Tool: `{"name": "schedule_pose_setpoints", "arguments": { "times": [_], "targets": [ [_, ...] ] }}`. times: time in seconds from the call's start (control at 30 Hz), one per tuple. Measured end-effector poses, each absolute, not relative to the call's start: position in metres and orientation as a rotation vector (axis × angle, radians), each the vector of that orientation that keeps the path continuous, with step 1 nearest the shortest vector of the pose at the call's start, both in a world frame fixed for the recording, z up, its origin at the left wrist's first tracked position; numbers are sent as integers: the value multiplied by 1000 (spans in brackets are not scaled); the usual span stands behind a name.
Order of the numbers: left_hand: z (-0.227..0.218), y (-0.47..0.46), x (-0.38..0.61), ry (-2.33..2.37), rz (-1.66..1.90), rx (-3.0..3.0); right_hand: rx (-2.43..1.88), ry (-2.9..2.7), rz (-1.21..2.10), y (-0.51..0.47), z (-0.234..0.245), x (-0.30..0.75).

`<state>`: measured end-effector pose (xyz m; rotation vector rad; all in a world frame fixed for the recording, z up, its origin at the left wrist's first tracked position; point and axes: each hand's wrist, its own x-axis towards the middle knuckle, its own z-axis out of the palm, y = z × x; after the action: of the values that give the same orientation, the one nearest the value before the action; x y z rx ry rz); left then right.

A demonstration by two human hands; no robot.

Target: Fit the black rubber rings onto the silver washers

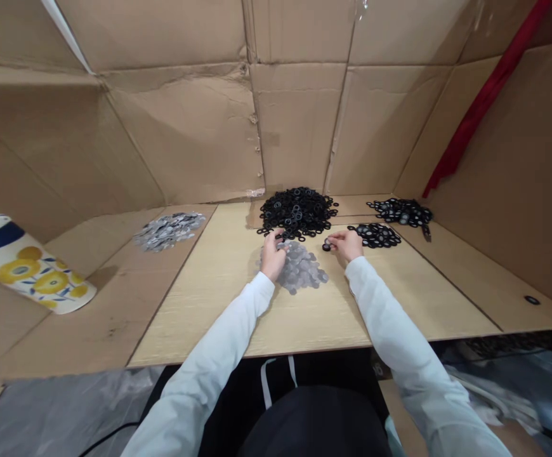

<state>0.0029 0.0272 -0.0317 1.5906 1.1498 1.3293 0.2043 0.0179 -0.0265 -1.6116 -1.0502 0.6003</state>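
My left hand (273, 255) has its fingers curled at the front edge of a heap of black rings (299, 206). Dark rings show by its fingertips, but whether one is pinched there I cannot make out. Just below lies a spread of thin, translucent grey discs (302, 270), partly under the left hand. My right hand (347, 245) pinches a small black ring (326, 246) with a pale centre, low over the board to the right of the discs. Beside its knuckles is a patch of black rings with grey centres (379, 235).
A second pile of grey-centred rings (402, 211) sits at the back right. Silvery discs (169, 231) lie on the left cardboard, near a flowered cylinder (42, 273). One loose ring (532, 299) is at far right. Cardboard walls (299, 127) enclose the wooden board (200, 304); a red strip (485, 101) hangs right.
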Motion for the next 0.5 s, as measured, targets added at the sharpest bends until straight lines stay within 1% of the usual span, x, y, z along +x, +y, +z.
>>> {"name": "schedule_pose_setpoints", "arguments": {
  "times": [0.17,0.3,0.37,0.43,0.5],
  "targets": [
    [-31,26,3,1093,1327,1622,-1721,-1143,602,25,-37,208],
    [-30,25,5,1086,1308,1600,-1762,-1249,366,25,-31,214],
    [-27,22,7,1076,1273,1514,-1711,-1329,291,21,-25,210],
    [-21,18,9,1034,1230,1406,-1533,-1468,415,15,-21,197],
    [-16,13,10,950,1200,1311,-1216,-1679,755,8,-19,178]
  ]
}}
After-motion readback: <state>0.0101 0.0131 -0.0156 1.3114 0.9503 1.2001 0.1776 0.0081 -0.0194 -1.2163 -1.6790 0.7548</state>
